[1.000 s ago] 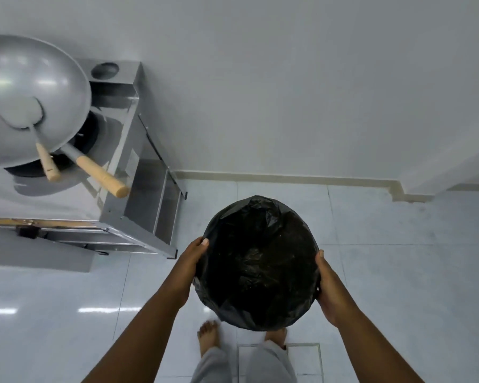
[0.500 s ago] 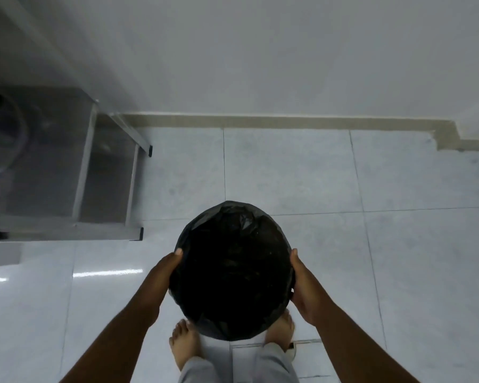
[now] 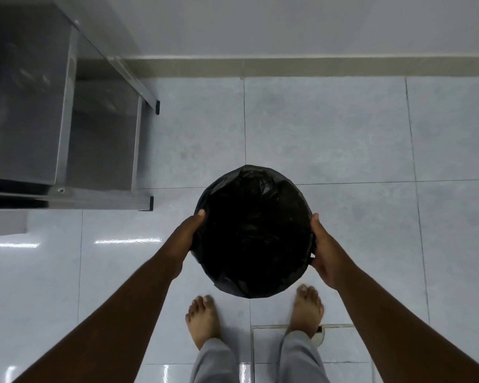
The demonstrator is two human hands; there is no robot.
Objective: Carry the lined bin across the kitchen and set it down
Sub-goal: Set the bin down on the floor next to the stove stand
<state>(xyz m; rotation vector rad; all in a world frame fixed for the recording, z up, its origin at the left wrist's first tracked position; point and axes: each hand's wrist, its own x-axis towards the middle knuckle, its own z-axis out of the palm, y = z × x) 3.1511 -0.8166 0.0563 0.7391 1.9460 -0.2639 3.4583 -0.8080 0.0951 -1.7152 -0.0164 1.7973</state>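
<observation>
The round bin [image 3: 253,230], lined with a black plastic bag, sits in the middle of the view, seen from straight above, its inside dark. My left hand [image 3: 188,233] grips its left rim and my right hand [image 3: 324,250] grips its right rim. Both arms reach down and forward. The bin is low over the pale floor tiles, just ahead of my bare feet; whether its base touches the floor is hidden.
A stainless steel stand [image 3: 67,139] with two black-capped legs [image 3: 150,203] fills the upper left, close to the bin's left side. A wall with a beige skirting [image 3: 288,66] runs across the top. A floor drain cover [image 3: 321,331] lies under my right foot.
The view has tilted further down, so the wok and stove top have left the frame. The bin has gone lower toward the floor, and my arms are stretched out more.
</observation>
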